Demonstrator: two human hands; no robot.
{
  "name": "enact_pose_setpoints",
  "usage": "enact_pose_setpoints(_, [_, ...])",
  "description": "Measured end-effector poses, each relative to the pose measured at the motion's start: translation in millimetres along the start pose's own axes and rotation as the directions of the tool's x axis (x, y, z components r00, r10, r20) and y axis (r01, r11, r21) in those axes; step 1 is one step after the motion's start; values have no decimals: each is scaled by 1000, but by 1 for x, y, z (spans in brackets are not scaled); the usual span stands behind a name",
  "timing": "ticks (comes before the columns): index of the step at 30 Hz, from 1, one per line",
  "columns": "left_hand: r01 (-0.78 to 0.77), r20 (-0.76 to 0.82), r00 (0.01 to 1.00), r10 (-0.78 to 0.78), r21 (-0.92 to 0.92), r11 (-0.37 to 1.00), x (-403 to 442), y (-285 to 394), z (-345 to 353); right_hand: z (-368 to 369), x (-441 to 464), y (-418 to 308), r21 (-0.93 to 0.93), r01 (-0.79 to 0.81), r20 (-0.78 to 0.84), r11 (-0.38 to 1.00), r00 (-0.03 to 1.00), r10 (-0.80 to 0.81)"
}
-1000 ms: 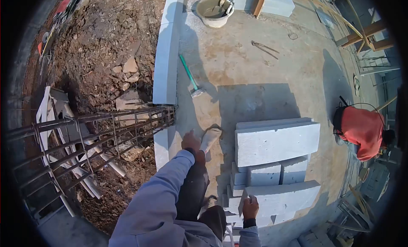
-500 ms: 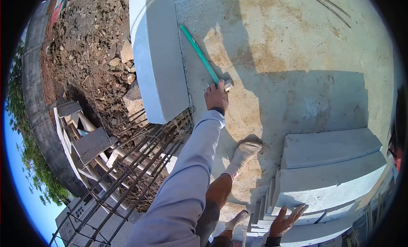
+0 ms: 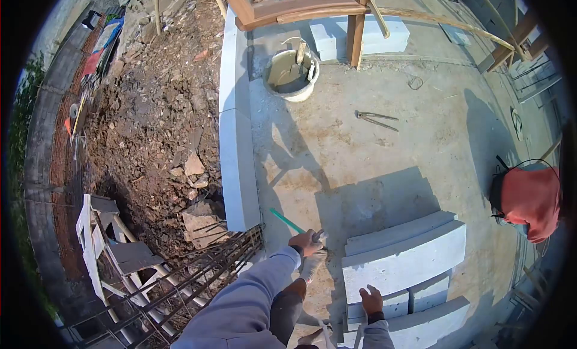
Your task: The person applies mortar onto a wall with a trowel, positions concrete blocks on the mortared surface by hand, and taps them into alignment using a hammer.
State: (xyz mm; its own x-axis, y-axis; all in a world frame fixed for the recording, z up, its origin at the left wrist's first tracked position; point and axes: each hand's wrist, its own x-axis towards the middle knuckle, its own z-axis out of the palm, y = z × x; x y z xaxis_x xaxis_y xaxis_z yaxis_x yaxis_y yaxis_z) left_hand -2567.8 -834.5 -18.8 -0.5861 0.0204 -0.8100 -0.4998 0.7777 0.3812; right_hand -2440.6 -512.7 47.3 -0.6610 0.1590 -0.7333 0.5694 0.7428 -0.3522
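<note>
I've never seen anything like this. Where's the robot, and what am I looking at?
There is no robot here, just a person using two bare hands. The view comes from a camera worn on that person's head, looking forward and down, which is why the arms enter from the bottom.

The left hand grips a green-handled hammer near its head. The right hand seems empty and is beside a stack of pale blocks; whether it touches them is hard to tell.

On the concrete floor stand a white bucket and, farther right, a long-handled metal tool. Another person in red is at the right.
</note>
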Motion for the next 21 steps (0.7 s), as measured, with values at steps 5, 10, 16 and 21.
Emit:
enact_pose_setpoints(5, [-86,153,983,105,-124,989,-106,111,-38,-56,-86,-70,270,152,-104,951,986,-128])
enact_pose_setpoints(10, [-184,319,901,296,-336,924,-223,192,-11,-47,-192,-43,227,335,-378,914,896,-234])
enact_pose_setpoints(16, [-152,588,657,473,-511,846,-407,252,114,-53,-351,59,281,312,-667,907,744,-49])
enact_pose_setpoints(21, [-130,857,458,238,-200,971,-537,234,297,20,-487,212,632,147,-626,761,675,390])
